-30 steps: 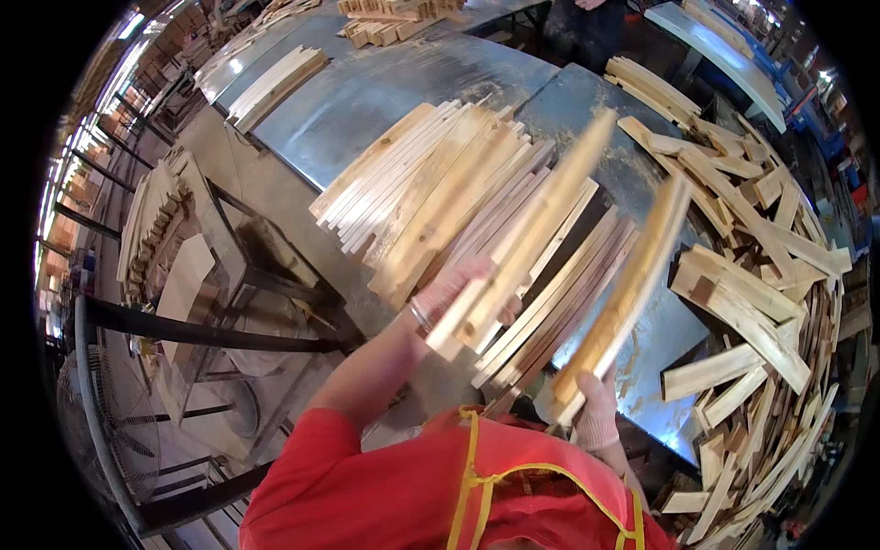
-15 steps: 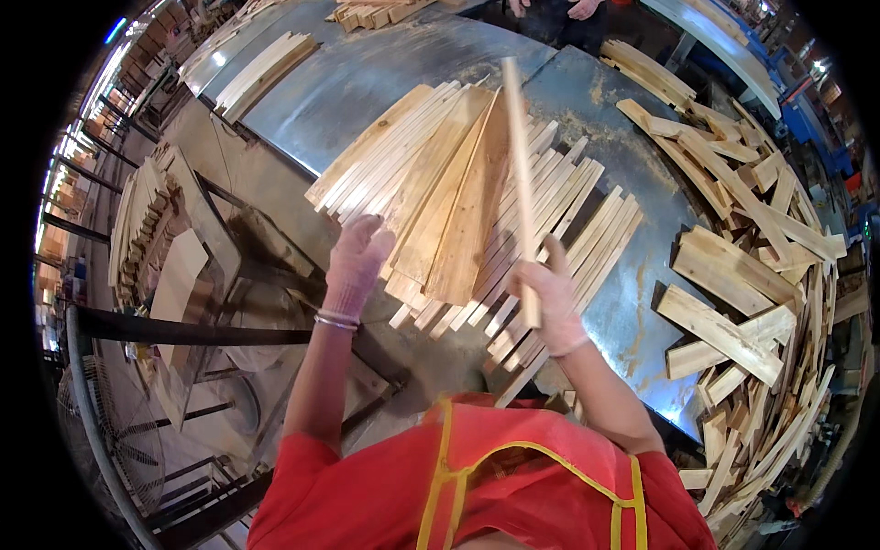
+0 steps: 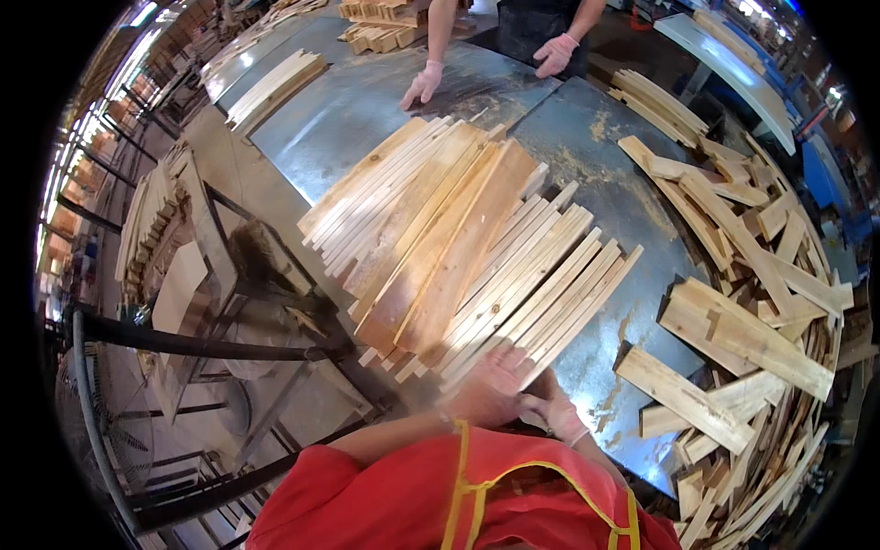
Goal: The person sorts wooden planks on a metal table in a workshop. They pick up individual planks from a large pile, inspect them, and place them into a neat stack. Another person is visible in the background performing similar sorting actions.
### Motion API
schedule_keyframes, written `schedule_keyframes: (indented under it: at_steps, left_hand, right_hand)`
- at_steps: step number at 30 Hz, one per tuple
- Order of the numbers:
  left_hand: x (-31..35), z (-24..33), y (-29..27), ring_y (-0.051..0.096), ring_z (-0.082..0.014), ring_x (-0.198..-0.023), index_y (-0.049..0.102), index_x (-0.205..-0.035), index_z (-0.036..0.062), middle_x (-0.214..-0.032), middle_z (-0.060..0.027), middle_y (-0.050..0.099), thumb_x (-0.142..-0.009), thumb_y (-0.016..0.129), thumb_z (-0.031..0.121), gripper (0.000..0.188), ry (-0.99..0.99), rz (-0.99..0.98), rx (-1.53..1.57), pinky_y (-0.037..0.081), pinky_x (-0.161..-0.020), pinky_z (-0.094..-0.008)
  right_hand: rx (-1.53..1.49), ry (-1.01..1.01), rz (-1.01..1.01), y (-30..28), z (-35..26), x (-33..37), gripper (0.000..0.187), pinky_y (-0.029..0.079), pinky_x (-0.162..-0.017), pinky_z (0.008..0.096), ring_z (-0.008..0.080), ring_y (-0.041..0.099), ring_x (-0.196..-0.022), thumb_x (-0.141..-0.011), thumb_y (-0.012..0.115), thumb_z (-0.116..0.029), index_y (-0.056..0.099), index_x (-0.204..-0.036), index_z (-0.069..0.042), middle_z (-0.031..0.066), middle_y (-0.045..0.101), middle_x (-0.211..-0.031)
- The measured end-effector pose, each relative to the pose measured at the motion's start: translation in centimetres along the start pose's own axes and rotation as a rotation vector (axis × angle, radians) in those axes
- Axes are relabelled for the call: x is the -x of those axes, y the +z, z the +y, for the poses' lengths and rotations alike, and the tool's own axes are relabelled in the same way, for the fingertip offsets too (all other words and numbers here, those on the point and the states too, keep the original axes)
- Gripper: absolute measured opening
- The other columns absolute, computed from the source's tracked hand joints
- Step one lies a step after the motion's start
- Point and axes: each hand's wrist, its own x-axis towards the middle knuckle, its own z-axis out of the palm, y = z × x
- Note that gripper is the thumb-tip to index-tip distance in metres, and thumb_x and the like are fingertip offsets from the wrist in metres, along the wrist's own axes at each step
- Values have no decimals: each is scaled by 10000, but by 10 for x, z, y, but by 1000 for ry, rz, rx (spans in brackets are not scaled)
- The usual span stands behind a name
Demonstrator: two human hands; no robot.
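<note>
My left hand [image 3: 495, 380], in a pale thin glove, reaches across in front of my body to the near ends of the wooden strips [image 3: 550, 275]. Its fingers look stretched out, somewhat blurred. Just right of it and partly behind it is my right hand [image 3: 557, 414], close to my apron; its fingers are mostly hidden. The strips lie side by side on the metal table, their ends uneven. Wider boards [image 3: 472, 252] lie on top of them, left of the right-hand strips. No piece is plainly visible in either hand.
Across the metal table [image 3: 321, 119], a co-worker's gloved hands [image 3: 423, 84] are near the strips' far ends. Offcuts [image 3: 733, 330] are heaped along the right. Small wood stacks [image 3: 275, 92] lie at the far left. A black metal rail [image 3: 183, 341] stands at my left.
The upright wooden strip is no longer in my right hand. My left hand has swung right, beside my right hand, which has dropped nearer my body. The co-worker's hands have come over the table.
</note>
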Motion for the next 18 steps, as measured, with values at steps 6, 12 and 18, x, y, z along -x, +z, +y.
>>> schedule_keyframes:
  at_steps: [6, 12, 18]
  left_hand:
    - [-20, 3, 43, 467, -308, -1370, 614, -1302, 128, -1410, -109, 529, -857, 742, 394, 533, 105, -223, -307, 376, -1164, -502]
    - [-22, -64, 77, 474, -318, -1353, 614, -1321, 145, -1410, -99, 534, -910, 680, 320, 451, 226, 38, -231, 373, -1162, -517]
    - [-25, -149, 51, 540, -336, -1288, 647, -1297, 135, -1341, -100, 598, -916, 679, 252, 400, 234, 89, -211, 408, -1128, -529]
  right_hand:
    - [-173, 266, 262, -69, -81, -27, 1018, 587, -768, 356, 179, 667, -880, -956, 759, -325, 99, -1657, 6, 103, 666, -1097]
    - [93, 403, 200, -37, -121, -106, 571, 591, -604, 340, 217, 678, -763, -952, 768, -448, 686, -1246, 34, 133, 691, -997]
    - [216, 502, 124, 12, -154, -178, 589, 579, -643, 311, 191, 635, -711, -989, 703, -482, 734, -1162, 80, 109, 687, -935]
